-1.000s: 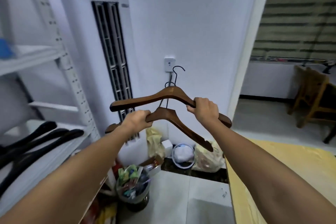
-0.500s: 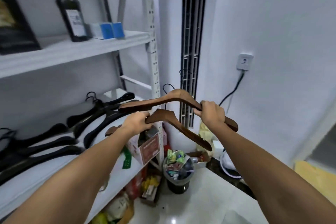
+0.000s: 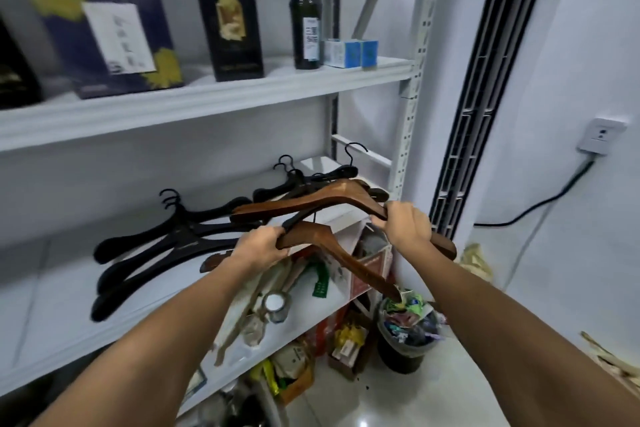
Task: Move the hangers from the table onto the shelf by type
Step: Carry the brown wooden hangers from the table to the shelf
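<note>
White metal shelving (image 3: 242,97) fills the left and centre of the frame, set against a pale wall, with a tall white air-conditioning unit (image 3: 485,107) standing at the upper right. On the upper shelf sit dark gift boxes (image 3: 225,7), a dark bottle (image 3: 306,14) and small blue boxes (image 3: 349,52). On the middle shelf, left of centre, lie two groups of black hangers (image 3: 162,250), hooks pointing toward the back wall. Two bare forearms reach up from the bottom edge. The left hand (image 3: 259,248) is closed around the left arm of a lower brown wooden hanger (image 3: 339,253), which slopes down toward the lower right. The right hand (image 3: 407,224) is closed around the right arm of an upper brown wooden hanger (image 3: 311,201), held just above the first and over the right end of the middle shelf. Below the hands, a lower shelf holds cluttered packaging, and a full black waste bin (image 3: 405,333) stands on the glossy floor.
</note>
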A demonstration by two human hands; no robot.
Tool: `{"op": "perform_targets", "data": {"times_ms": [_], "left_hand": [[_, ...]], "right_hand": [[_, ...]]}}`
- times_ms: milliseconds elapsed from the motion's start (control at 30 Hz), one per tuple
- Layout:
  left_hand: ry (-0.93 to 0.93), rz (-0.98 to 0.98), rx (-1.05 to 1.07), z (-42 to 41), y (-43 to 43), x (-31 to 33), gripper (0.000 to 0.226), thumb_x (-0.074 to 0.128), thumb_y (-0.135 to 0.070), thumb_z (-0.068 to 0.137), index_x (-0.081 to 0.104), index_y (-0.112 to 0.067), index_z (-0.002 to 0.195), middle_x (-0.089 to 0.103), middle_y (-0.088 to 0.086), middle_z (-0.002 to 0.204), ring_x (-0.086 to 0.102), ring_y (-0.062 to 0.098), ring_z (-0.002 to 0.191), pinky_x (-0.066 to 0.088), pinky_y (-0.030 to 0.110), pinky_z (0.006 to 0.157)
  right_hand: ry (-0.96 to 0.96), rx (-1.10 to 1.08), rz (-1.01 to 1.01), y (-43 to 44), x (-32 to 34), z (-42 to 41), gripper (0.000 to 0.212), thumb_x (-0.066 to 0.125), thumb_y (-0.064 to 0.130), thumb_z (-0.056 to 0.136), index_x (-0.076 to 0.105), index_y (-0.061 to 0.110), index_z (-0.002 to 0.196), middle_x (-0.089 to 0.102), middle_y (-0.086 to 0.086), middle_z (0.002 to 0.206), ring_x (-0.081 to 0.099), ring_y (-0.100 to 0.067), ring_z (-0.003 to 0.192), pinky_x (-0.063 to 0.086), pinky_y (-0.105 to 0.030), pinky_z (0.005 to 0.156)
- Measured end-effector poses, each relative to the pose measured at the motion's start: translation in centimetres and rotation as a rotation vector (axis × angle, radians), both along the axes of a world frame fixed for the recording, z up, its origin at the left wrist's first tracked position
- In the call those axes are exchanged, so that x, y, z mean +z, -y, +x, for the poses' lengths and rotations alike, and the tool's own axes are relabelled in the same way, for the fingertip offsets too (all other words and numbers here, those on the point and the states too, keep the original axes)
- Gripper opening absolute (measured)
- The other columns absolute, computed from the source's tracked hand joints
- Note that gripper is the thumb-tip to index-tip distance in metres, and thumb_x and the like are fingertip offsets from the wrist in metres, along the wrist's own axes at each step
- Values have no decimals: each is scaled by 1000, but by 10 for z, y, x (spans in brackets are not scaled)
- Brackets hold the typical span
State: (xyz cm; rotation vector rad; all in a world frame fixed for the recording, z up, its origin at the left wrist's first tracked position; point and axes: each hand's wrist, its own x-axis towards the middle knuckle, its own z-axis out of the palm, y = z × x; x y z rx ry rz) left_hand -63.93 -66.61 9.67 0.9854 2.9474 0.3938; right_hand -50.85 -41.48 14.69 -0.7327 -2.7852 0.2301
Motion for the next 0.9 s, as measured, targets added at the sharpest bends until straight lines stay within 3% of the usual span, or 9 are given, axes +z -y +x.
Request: {"op": "perform_targets", "data": {"times_ms": [167,333,500,700,900], "left_hand": [[0,-13,66,-3,78,-5,24,57,-40,81,60,-30,103,67,-2,94,64,22,90,47,31,69],[11,-4,150,-5,157,-14,26,60,-41,82,61,-28,104,67,0,102,64,24,95,51,34,75],[23,-5,247,-4,232,-17,27,57,-42,84,59,-30,108,65,-3,93,64,22,88,44,29,67],[8,11,361,0,313,-17,24,56,-43,84,59,-28,102,67,1,94,63,25,85,41,29,67],[5,20,464,9,378,-19,24,57,-38,87,60,-24,105,67,0,94,62,22,83,41,28,67]], "right_hand": [[-1,73,-14,72,3,-23,32,57,45,90,63,13,92,68,-9,94,64,-32,92,38,-30,66],[12,126,-32,144,1,-45,33,56,47,90,60,15,90,63,-7,86,63,-31,87,36,-32,65],[30,196,-41,209,-5,-68,33,56,46,91,63,14,96,67,-8,93,64,-31,89,43,-33,68],[24,265,-26,280,-9,-96,38,58,48,89,64,13,102,67,-9,99,64,-31,94,39,-30,67],[64,336,-33,343,-8,-121,38,55,50,90,65,15,100,67,-7,92,66,-28,87,42,-30,65]]}}
